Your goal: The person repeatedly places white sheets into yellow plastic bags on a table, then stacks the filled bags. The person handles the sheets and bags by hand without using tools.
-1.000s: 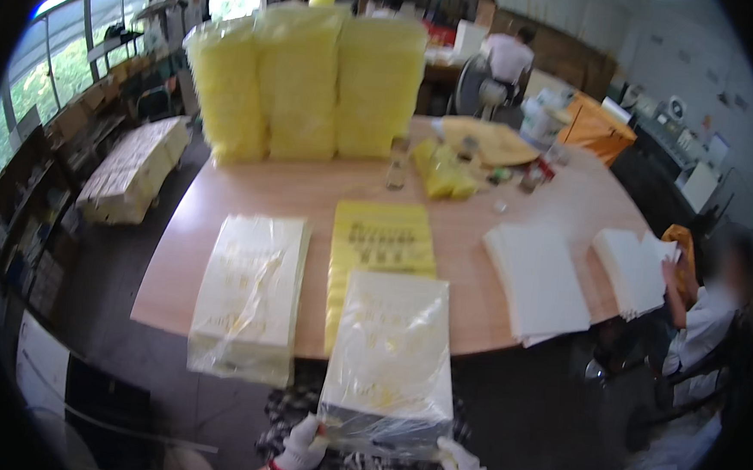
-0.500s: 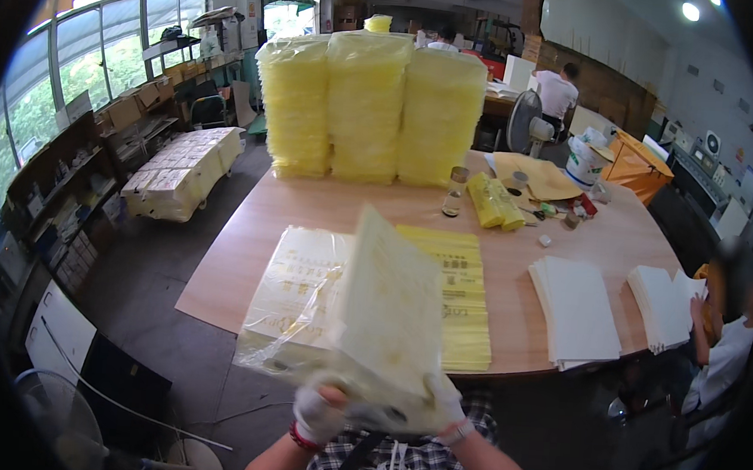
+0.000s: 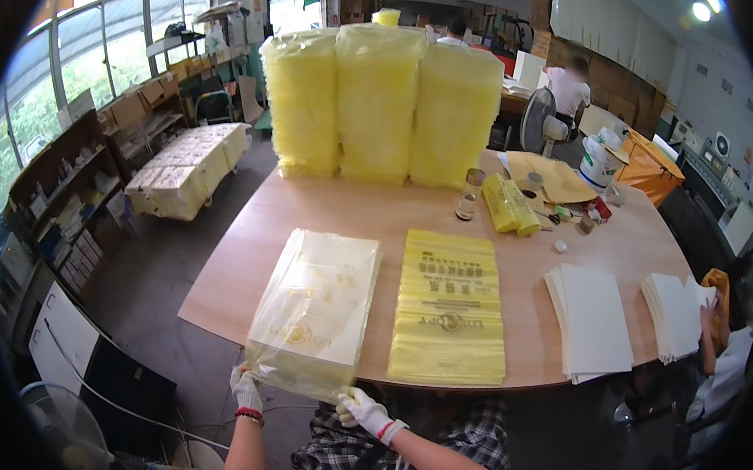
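Note:
Both of my hands wear white gloves. My left hand (image 3: 245,388) pinches the near left corner of a clear plastic bag stuffed with pale yellow sheets (image 3: 316,309), and my right hand (image 3: 361,408) grips its near right corner. The filled bag lies on the left part of the wooden table (image 3: 361,212), overhanging the near edge. Right beside it lies a flat stack of yellow printed bags (image 3: 450,307).
Three tall wrapped yellow bundles (image 3: 380,102) stand at the table's far side. Two white paper stacks (image 3: 591,321) lie at the right, where another person's hand (image 3: 717,312) rests. A small bottle (image 3: 467,203), yellow packets (image 3: 508,204) and clutter sit beyond. Shelves line the left wall.
The filled bag, held up on edge in front of me half a second ago, has been laid flat on the table to the left of the yellow stack.

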Demonstrator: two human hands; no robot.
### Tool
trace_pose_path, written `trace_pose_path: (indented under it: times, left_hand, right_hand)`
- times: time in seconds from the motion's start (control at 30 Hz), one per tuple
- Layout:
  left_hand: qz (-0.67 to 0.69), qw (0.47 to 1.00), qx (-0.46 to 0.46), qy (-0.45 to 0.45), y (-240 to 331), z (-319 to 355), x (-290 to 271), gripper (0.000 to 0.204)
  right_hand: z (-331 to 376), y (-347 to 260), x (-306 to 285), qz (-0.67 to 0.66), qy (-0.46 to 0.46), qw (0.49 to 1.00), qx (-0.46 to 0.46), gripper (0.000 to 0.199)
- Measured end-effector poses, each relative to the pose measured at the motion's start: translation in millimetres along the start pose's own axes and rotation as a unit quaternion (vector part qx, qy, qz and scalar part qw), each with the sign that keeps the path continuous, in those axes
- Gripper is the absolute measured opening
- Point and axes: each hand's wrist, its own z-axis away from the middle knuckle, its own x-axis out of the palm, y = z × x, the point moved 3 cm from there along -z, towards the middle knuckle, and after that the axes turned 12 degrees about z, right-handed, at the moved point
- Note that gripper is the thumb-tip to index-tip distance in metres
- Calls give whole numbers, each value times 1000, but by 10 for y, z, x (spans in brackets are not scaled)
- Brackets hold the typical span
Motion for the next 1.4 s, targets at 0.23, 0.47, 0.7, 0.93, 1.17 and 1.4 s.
trace_pose_path:
  times: [0.23, 0.47, 0.7, 0.93, 1.17, 1.4]
  left_hand:
    - [103, 979, -167, -49, -74, 1524, 395, 6]
    - [-250, 770, 224, -542, -179, 2484, 2783, 12]
    - [-494, 594, 287, -566, -1073, 2233, 3485, 16]
    - [-433, 602, 233, -629, -1002, 2080, 3663, 14]
    - [-216, 813, -62, -537, -812, 1741, 3994, 9]
    - [-100, 820, -263, -499, -624, 1609, 4372, 18]
  right_hand:
    - [1372, 69, -568, 40, 202, 977, 53, 32]
    - [1898, 121, -1065, -62, 365, 928, 38, 33]
    - [1987, 82, -944, -61, 358, 932, -4, 35]
    - [1688, -663, -1227, -84, 363, 924, -87, 29]
    - [1190, -1367, -1869, 174, 491, 848, -98, 24]
    - [1798, -1893, -1226, 596, 606, 399, -343, 44]
